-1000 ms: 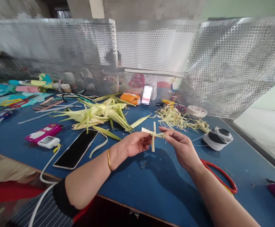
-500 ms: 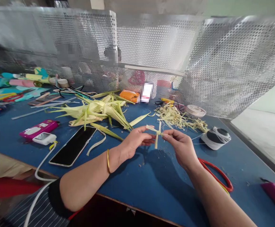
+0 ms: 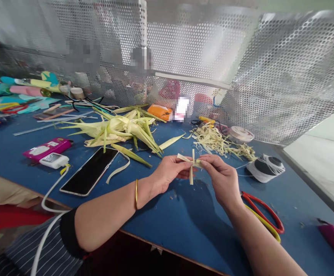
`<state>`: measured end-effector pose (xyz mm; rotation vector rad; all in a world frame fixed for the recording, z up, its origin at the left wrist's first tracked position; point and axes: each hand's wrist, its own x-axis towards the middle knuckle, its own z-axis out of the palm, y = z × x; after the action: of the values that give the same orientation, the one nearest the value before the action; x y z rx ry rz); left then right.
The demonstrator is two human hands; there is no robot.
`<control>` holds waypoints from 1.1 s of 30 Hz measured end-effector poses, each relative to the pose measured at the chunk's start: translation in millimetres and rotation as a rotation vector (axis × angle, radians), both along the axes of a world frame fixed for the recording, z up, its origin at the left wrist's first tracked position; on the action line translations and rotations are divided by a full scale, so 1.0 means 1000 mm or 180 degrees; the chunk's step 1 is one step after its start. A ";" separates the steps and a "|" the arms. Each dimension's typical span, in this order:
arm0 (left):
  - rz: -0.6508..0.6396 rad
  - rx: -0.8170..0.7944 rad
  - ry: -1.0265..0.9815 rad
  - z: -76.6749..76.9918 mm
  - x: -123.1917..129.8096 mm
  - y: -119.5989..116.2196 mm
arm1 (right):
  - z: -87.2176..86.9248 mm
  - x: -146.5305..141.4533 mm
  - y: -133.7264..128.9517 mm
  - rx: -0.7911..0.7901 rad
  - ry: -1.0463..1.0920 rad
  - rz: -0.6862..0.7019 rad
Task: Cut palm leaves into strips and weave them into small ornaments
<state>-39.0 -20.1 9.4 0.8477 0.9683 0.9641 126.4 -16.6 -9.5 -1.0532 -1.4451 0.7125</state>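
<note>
Two hands meet above the blue counter (image 3: 161, 222), and between their fingertips is a small husk cross (image 3: 191, 178). It is made of pale, cream-yellow strips which meet at the middle; how they are bound there is too small to tell. One narrow strip stands nearly upright, thin at the top and somewhat wider at the bottom. The flat left end of the crossing part points slightly upward. The left hand (image 3: 167, 172) pinches the cross near its centre, with the thumb in front, and the right hand (image 3: 223, 178) holds its right end between thumb and finger.

Below the hands, between the forearms, the blue surface is open until the front edge, with only small crumbs and a dark shadow. A phone (image 3: 89, 172) lies beyond the left forearm. Farther back, a husk pile (image 3: 126, 128) and some husk shreds (image 3: 209, 140) stand apart, with a single leaf (image 3: 171, 142) between them. On the right the room is narrower: red-handled scissors (image 3: 280, 228) lie just beside the forearm, and a thread spool (image 3: 264, 169) is near the right edge. A perforated metal sheet (image 3: 184, 42) closes the far side.
</note>
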 end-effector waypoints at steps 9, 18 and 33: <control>-0.0022 0.0148 -0.0359 -0.005 0.007 -0.003 | 0.000 -0.007 -0.008 0.0072 -0.0019 -0.0144; -0.0153 0.0258 -0.0450 -0.003 0.009 -0.006 | -0.001 -0.007 -0.009 -0.0321 0.0433 -0.0095; -0.0027 0.0210 -0.0415 -0.003 0.009 -0.007 | 0.000 -0.013 -0.011 -0.0668 0.0787 -0.0125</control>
<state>-30.0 -27.0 6.5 0.8328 0.8244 1.0356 113.1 -27.4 -9.6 -1.1071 -1.1530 0.9466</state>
